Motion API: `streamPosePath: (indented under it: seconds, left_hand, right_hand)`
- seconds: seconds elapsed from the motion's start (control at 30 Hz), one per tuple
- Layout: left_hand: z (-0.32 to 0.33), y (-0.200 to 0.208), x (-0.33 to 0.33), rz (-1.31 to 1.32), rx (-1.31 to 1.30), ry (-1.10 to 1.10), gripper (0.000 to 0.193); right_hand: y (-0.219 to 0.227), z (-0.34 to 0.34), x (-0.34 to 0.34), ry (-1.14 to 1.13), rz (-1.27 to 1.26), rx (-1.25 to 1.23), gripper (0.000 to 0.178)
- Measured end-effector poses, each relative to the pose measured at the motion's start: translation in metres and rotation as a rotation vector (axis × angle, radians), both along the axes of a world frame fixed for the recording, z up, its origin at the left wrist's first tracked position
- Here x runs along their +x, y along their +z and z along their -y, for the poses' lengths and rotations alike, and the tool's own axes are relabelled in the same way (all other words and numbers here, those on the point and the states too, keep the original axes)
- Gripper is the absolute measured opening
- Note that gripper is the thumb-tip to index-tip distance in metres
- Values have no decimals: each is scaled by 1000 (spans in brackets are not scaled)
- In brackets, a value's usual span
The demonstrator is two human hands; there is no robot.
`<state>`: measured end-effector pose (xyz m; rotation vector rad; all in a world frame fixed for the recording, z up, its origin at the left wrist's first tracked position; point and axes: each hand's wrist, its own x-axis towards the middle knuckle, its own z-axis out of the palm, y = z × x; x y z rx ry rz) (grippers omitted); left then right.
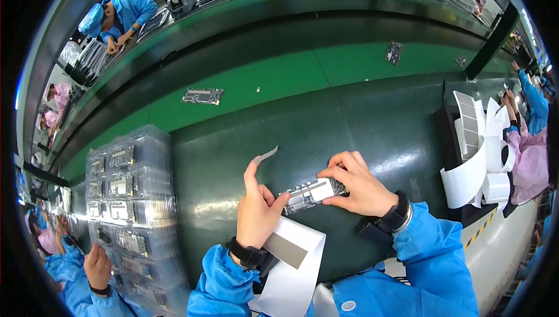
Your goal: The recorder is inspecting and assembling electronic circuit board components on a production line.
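Note:
A narrow circuit board (310,194) with bright silver parts lies level between my hands, over the dark green work surface. My right hand (360,189) pinches its right end between thumb and fingers. At the board's left end is the thumb of my left hand (260,218), with the lower fingers curled behind it. My left index finger points up, and a small grey strip (268,154) clings to its tip. Beside my left wrist hangs a white backing sheet (308,264) bearing a grey rectangular label (285,250).
Clear plastic trays (157,171) holding several boards are stacked at left. A black box (451,124) with curled white label sheets (460,183) stands at right. Loose boards lie on the green strip behind, including one (202,96) at left. Co-workers sit around; one hand (98,266) is near the trays.

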<state>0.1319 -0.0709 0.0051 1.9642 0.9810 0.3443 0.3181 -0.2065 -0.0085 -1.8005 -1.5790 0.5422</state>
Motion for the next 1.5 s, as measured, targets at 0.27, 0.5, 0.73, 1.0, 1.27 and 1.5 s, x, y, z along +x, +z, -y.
streamPosePath:
  seconds: [0.27,0.5,0.73,1.0,1.27,1.5]
  left_hand:
    - [3,-5,1,315,-221,-21,72]
    - [12,3,5,324,-279,-170,72]
    - [12,-1,5,295,-295,-171,70]
    - [11,-6,5,273,-327,-151,68]
    - [13,-8,5,282,-343,-164,67]
    - [15,-7,10,292,-319,-196,67]
  right_hand:
    - [-2,-20,17,180,67,148,42]
    - [-28,-91,108,-252,-27,372,39]
    - [-54,-123,186,-406,204,286,42]
    - [-69,-107,254,-997,403,189,55]
    - [-64,-105,258,-1201,414,253,40]
    - [-68,-77,250,-1235,77,633,24]
